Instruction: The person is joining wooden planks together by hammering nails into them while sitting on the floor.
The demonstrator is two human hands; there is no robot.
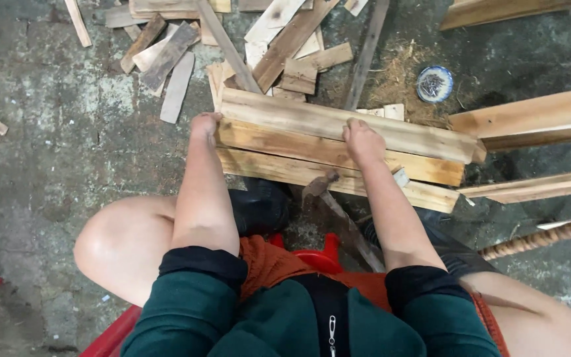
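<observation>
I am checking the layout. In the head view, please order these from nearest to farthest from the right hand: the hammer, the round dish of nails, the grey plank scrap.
1. Hammer, just below the right hand.
2. Round dish of nails, up and to the right.
3. Grey plank scrap, far across to the upper left.

1. Light is pretty flat and soft, kind of dim overall – no hard glare anywhere.
2. Shadows are weak, mostly pooling dark under the stacked planks (338,149) and between the knees.
3. The concrete floor (67,145) looks grey and murky, darker toward the right side.
4. Focus is decent in the middle; the edges smear a bit, with slight wide-angle bending – fine grain looks mushy.
</observation>
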